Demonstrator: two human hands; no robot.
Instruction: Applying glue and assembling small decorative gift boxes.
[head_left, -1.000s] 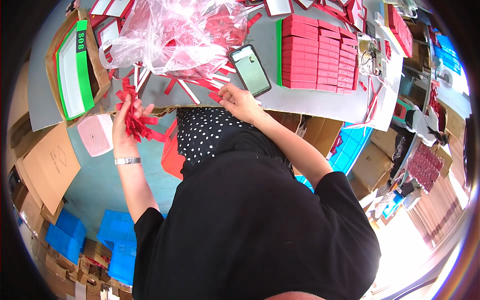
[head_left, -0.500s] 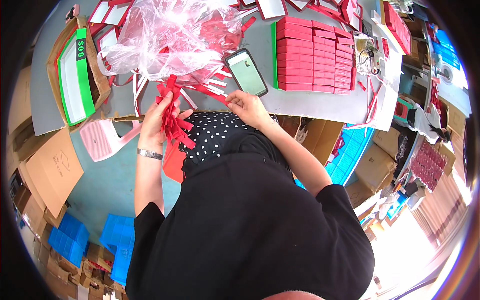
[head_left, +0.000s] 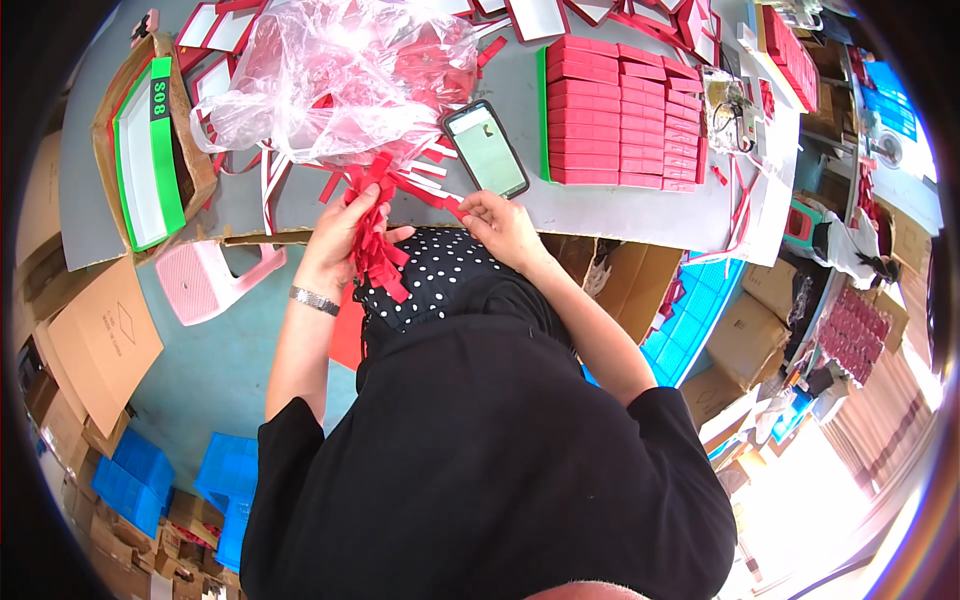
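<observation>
My left hand (head_left: 340,236), with a metal bracelet at its wrist, is closed around a bunch of red ribbon strips (head_left: 378,262) whose ends hang down over a dotted black cloth on my lap. At the table's near edge, my right hand (head_left: 505,232) pinches the end of a red strip (head_left: 432,198) that reaches across from the bunch. Several white-backed strips (head_left: 428,170) lie just beyond it. A phone (head_left: 488,150) with a lit screen rests on the table above my right hand. Past my left hand spreads a clear plastic bag (head_left: 300,85) with red pieces in it.
Stacked red boxes (head_left: 590,112) stand right of the phone beside a green edge. A cardboard tray with a green-rimmed white box (head_left: 150,165) sits at the left. Open red-and-white boxes (head_left: 540,18) line the far side. Below the table are a pink plastic stool (head_left: 205,282) and an open carton (head_left: 640,290).
My left hand has moved right with the ribbon bunch, closer to my right hand. The right hand stays near the same place, still pinching the strip's end.
</observation>
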